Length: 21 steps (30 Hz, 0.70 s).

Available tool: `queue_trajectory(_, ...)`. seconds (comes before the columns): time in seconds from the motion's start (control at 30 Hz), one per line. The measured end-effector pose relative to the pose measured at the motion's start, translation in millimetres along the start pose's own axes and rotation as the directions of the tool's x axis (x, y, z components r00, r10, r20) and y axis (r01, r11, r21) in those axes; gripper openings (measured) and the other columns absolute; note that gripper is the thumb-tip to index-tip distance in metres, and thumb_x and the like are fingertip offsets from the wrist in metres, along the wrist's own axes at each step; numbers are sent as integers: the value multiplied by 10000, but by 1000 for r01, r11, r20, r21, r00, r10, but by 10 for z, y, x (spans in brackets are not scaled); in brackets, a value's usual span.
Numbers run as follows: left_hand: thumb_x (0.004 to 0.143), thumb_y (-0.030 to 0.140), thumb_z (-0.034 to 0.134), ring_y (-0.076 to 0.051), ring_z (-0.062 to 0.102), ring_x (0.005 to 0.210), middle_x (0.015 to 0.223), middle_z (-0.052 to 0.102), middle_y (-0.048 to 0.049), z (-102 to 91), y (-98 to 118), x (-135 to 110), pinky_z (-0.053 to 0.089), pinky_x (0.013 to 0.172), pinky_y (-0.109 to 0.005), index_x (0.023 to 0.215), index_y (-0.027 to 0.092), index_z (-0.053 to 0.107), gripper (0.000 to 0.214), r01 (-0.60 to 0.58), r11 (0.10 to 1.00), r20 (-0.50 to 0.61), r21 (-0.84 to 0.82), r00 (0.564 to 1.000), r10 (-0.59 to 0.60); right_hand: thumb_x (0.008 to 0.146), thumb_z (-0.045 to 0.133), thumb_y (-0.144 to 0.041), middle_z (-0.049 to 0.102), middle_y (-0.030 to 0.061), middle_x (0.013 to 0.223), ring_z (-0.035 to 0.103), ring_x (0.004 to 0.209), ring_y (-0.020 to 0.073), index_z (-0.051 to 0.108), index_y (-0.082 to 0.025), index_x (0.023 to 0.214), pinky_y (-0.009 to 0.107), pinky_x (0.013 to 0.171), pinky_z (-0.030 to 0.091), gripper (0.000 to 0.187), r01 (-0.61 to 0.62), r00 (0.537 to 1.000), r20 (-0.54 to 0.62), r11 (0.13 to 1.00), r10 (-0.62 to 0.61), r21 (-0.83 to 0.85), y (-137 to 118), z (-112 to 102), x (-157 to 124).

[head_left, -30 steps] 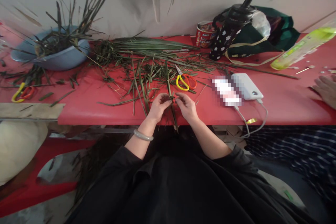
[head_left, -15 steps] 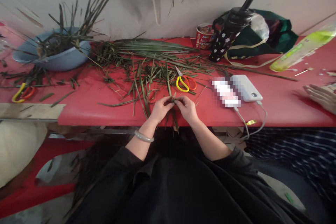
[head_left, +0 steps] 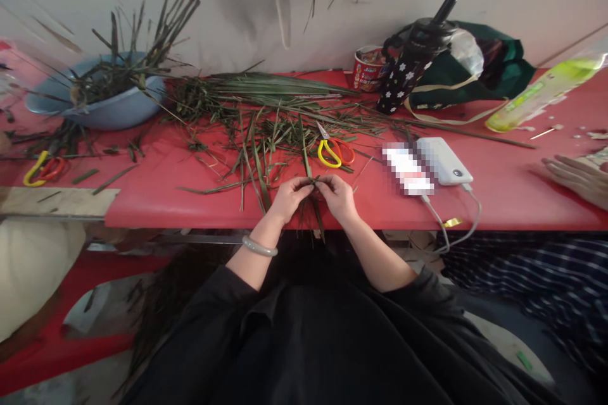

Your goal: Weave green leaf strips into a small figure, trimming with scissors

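Observation:
My left hand [head_left: 291, 197] and my right hand [head_left: 338, 196] meet at the front of the red table, fingers pinched. Between them they hold green leaf strips [head_left: 315, 185]; one long strip runs away from me and loose ends hang toward the table edge. How the strips cross at the fingertips is too small to make out. Just beyond my right hand lie scissors [head_left: 333, 149] with yellow and red handles. A heap of cut leaf strips [head_left: 285, 133] spreads behind both hands.
At the left, a blue basin [head_left: 123, 107] holds stalks, with more scissors [head_left: 42, 171] nearby. Rightward are a phone [head_left: 408, 169], a white power bank [head_left: 445, 161], a black tumbler [head_left: 403, 69], a red cup [head_left: 369, 68], a green bag [head_left: 508, 69], a bottle [head_left: 541, 92] and another person's hand [head_left: 577, 177].
My hands stay together in nearly the same place, with the fingers shifting slightly on the leaf strips. The view has moved a little. The other person's hand at the right sits slightly further left.

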<state>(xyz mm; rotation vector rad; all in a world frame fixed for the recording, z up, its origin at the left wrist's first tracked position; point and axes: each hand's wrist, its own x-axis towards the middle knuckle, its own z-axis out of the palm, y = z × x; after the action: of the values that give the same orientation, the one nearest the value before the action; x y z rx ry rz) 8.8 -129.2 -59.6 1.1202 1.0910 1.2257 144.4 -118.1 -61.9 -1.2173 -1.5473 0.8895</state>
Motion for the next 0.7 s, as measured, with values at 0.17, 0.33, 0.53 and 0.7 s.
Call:
queue_trajectory(0.17,603,259,660,-136,562,737,769,644,-21,21,-69,33,424,772,-291,781,152,647,208,-33,999,-112,27,993,36,736,521,-368,621,11,693,594,642,150,568,-182,763,282,621,486,194,-37,999,28,997,35,70,81,35,35)
queue_trajectory(0.33,621,257,634,-131,557,713,754,642,-22,42,-60,42,425,735,-279,774,147,643,189,-82,992,-131,98,987,94,729,512,-359,611,8,686,587,636,143,566,-174,760,270,604,480,196,-39,999,37,995,36,89,123,58,78)
queue_trajectory(0.53,642,249,598,-123,550,674,703,633,-22,50,-38,16,419,692,-267,773,135,641,179,-130,983,-106,131,984,144,715,501,-332,600,-3,650,559,586,115,560,-158,750,243,587,463,186,-48,998,38,997,45,68,119,76,80)
queue_trajectory(0.7,593,236,643,-89,531,623,673,615,-2,45,-42,38,411,653,-242,758,128,626,198,-64,998,-169,9,983,65,732,477,-381,606,9,725,561,611,103,536,-159,816,249,611,469,245,-51,997,-52,982,62,181,-239,-92,63)
